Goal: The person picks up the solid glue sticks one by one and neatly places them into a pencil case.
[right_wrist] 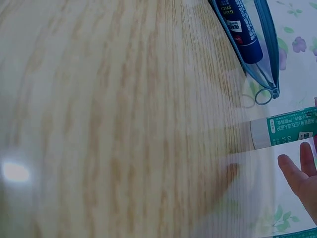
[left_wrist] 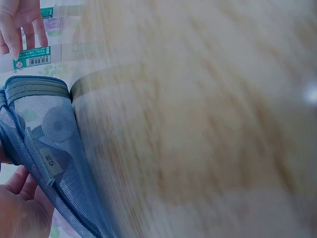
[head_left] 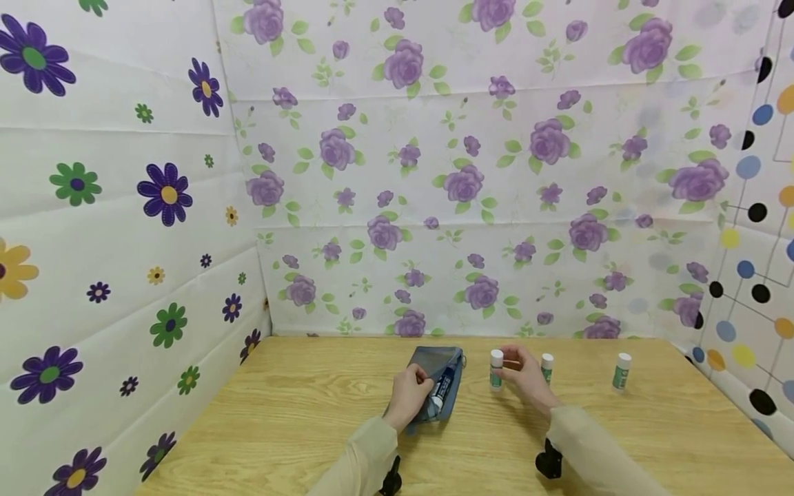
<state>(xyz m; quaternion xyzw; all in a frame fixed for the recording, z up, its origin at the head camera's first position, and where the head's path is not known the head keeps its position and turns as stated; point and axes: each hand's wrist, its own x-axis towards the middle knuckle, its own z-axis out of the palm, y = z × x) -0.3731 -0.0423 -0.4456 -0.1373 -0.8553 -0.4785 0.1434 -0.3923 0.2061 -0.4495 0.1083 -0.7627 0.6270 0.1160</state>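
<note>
A blue-grey mesh zip pouch (head_left: 434,355) lies on the table, its mouth spread apart. My left hand (head_left: 406,391) grips the near-left edge of the pouch, its fingers curled over the rim. Inside shows a dark blue glue stick (right_wrist: 242,32), and the rest of the contents is hard to make out. To the right of the pouch, a green-labelled glue stick (head_left: 496,370) with a white cap stands upright. My right hand (head_left: 526,377) pinches it near the cap, with fingers on both sides. In the right wrist view its other fingers (right_wrist: 293,171) are spread.
A second green glue stick (head_left: 547,366) stands just behind my right hand, partly covered by it. Farther right stands a third one (head_left: 622,372). The wooden table (head_left: 298,406) meets flowered cloth walls (head_left: 372,275) at the back and sides.
</note>
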